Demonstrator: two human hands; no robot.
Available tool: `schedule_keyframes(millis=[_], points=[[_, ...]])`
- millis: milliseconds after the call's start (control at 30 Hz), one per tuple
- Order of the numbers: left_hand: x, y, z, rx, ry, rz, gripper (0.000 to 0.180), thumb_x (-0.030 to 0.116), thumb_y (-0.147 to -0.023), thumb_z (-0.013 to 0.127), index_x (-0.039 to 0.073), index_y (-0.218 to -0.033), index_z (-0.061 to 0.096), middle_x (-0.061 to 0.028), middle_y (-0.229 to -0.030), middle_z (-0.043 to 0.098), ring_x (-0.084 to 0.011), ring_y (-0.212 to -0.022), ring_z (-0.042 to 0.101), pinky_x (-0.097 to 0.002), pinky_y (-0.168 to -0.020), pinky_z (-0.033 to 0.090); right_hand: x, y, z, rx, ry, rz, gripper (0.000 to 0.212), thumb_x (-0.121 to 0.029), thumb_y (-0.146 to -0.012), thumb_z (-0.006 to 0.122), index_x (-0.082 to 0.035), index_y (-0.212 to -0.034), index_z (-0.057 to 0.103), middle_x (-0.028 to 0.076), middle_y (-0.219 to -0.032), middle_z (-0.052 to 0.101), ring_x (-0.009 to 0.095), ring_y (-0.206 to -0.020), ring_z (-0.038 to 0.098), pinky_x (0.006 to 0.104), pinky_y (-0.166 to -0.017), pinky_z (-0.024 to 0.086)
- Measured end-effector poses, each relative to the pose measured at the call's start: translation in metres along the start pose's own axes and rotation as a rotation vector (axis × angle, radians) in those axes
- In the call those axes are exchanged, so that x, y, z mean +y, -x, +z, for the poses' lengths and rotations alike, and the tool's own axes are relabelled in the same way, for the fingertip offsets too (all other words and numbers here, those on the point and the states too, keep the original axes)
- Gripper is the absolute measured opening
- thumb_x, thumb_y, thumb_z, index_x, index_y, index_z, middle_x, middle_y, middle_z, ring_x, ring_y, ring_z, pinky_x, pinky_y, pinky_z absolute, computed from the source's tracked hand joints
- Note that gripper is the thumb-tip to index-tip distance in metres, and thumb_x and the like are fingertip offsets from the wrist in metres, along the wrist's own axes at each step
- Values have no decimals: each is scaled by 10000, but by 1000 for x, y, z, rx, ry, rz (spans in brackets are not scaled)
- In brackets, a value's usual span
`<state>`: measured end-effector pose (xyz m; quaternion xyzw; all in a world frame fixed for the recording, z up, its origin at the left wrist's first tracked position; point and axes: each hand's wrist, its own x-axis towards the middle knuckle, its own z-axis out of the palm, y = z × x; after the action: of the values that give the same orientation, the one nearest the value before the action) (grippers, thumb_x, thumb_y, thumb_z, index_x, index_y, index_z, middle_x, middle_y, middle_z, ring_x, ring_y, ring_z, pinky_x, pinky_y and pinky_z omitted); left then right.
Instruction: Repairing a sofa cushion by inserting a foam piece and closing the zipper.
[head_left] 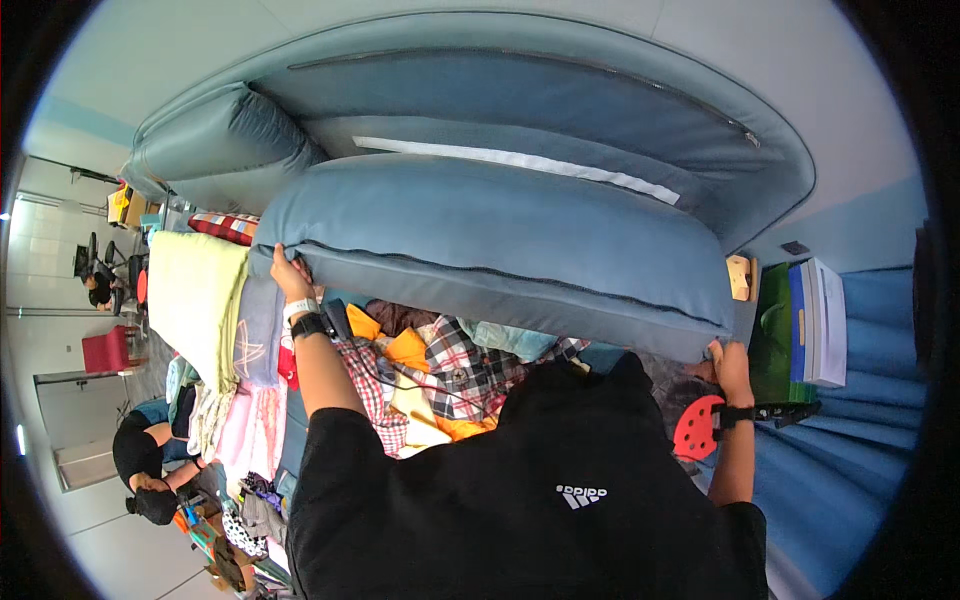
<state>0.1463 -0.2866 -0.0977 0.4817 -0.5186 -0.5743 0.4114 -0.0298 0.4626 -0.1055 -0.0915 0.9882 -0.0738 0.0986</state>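
A big blue sofa cushion is raised in front of me, held at both ends. My left hand, with a black watch and a white band on the wrist, grips the cushion's left corner. My right hand, with a black strap on the wrist, grips its lower right edge. Under the cushion lies a heap of clothes, checked red and white with orange and yellow pieces. The blue sofa back rises behind the cushion, and a second blue cushion sits at its left end.
A stack of folded yellow-green and pink cloths lies at the left. At the right are a green box and white books and a red perforated disc. Another person crouches at lower left, near a red stool.
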Motion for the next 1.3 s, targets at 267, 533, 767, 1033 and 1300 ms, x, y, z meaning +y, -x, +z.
schedule_keyframes(millis=[267,533,767,1033,1300], points=[[-39,38,-24,132,87,1,483,411,-893,504,176,-501,348,36,-391,320,-89,-291,269,-249,-309,211,27,4,5,-59,-25,20,393,-277,-868,560,112,-815,579,340,-782,546,493,-755,544,496,-624,422],[-36,161,-113,422,216,-134,281,394,-864,555,160,-713,519,65,-506,444,-43,-331,333,-198,-303,224,115,35,36,-374,217,-229,245,-189,-741,642,52,-771,612,252,-775,608,439,-777,597,487,-682,500],[2,136,-132,315,65,-12,387,409,-856,563,153,-592,441,46,-425,376,-60,-296,315,-219,-283,220,86,57,-16,-239,120,-205,395,-313,-762,655,66,-675,586,291,-753,571,446,-763,561,497,-644,442],[41,103,-134,216,-203,28,501,429,-875,513,120,-490,430,-5,-394,393,-130,-291,359,-254,-305,259,18,62,-121,-158,85,-263,690,-561,-725,649,98,-563,526,279,-545,485,460,-568,520,468,-511,409],[6,240,-86,150,-512,348,481,395,-942,465,-23,-1171,532,-135,-1153,541,-229,-1044,504,-347,-884,413,38,21,-121,-248,-245,-663,708,-541,-803,590,102,-518,510,279,-515,460,436,-528,500,446,-527,403]])
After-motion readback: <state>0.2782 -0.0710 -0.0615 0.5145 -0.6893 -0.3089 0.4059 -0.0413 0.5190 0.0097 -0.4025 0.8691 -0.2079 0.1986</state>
